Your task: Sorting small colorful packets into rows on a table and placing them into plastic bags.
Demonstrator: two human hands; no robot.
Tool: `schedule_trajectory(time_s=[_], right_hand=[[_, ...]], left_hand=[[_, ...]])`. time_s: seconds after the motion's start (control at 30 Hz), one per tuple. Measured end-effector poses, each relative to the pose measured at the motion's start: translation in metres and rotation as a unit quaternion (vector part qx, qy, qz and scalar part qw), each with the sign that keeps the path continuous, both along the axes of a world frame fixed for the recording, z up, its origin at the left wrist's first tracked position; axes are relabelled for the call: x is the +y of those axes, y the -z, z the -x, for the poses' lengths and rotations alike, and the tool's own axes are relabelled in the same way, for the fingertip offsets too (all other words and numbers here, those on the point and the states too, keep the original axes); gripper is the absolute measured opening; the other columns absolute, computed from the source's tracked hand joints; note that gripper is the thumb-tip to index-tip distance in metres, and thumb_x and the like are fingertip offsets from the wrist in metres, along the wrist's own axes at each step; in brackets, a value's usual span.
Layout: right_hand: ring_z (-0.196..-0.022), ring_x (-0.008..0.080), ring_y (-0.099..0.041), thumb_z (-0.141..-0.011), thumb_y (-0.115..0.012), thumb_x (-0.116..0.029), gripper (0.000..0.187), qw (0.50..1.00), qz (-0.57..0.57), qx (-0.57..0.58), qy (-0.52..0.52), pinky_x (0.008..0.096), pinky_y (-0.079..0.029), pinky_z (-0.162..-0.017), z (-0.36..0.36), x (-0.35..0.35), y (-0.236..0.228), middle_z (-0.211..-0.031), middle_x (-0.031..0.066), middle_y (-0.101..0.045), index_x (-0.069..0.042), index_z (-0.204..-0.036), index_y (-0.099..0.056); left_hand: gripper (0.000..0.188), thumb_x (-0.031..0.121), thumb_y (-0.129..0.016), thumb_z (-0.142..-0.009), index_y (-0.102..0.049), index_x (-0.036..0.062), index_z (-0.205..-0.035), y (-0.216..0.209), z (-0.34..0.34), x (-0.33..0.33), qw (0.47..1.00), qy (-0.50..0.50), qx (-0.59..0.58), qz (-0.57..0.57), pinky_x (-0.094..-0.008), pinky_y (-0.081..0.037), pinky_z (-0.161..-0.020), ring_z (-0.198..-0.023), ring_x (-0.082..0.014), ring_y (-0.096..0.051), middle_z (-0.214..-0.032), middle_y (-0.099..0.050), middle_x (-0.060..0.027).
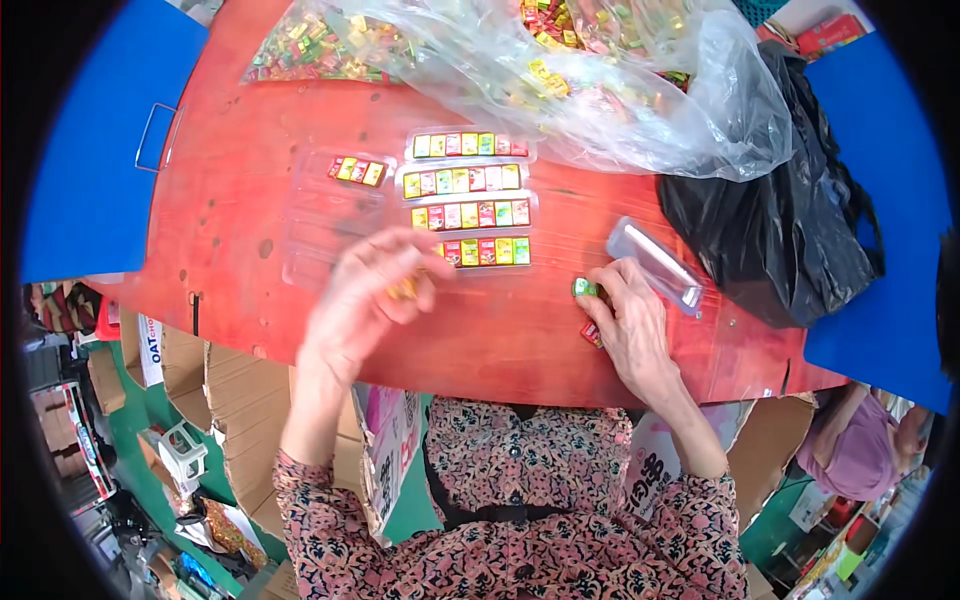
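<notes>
Colourful pieces [357, 171] sit in a short row in a clear tray [330, 225] beyond the left hand [365, 290], which is blurred, fingers curled around something yellow [402, 288]; a loose grip could drop it. Four filled rows [473, 215] lie beyond and right of this hand, whose fingertips overlap the nearest in view, so a low sweep might knock it askew. The right hand [635, 325] pinches a green piece [584, 287]; its thumb could nudge the red piece [591, 333] beside it across the worktop [520, 340], and its knuckles could bump the clear case [650, 262] just beyond.
</notes>
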State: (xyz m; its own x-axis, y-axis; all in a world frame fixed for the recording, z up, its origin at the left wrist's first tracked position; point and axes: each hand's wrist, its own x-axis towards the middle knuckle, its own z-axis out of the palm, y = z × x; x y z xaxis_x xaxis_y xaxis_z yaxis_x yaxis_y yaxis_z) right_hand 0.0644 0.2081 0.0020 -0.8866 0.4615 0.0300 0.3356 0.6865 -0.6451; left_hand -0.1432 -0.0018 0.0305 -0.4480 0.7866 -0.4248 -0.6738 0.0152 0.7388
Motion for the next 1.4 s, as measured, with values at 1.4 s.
schedule_trajectory(time_s=[1.4], right_hand=[[-0.072,0.012,-0.058,-0.079,-0.068,0.005,0.014,0.963,0.114,0.236,-0.057,0.023,-0.047,-0.062,0.033,-0.056,-0.025,-0.083,0.008,-0.063,0.002,-0.091,-0.062]], left_hand=[[0.015,0.013,-0.062,-0.091,-0.067,0.0013,-0.1,0.024,-0.095,0.016,0.991,-0.122,-0.008,-0.046,-0.0185,-0.043,-0.05,-0.061,-0.0097,-0.059,-0.083,-0.068,-0.0086]])
